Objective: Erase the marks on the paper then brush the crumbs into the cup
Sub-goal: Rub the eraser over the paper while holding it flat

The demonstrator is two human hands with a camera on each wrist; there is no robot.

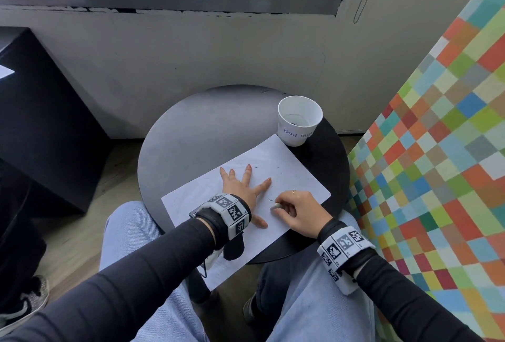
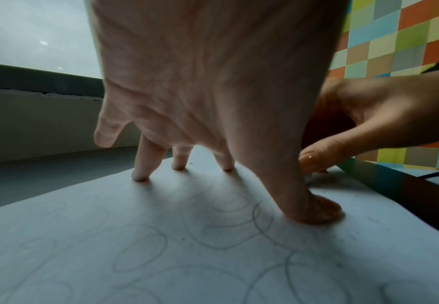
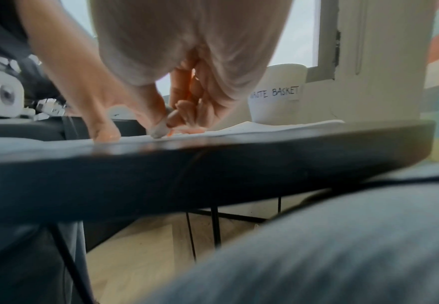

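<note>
Paper [image 1: 287,166] lies at an angle on our round dark bench [image 1: 196,128], its near corner hanging over the edge toward our lap. Faint pencil loops [image 2: 140,253] cover the sheet. Our left hand [image 1: 240,191] presses down flat with fingers spread and straight. Our right hand [image 1: 297,213] pinches a small white eraser [image 1: 275,207], tip on the sheet. Behind the far corner stands the white cup [image 1: 299,120]. Dark crumbs [image 1: 278,177] dot the sheet.
</note>
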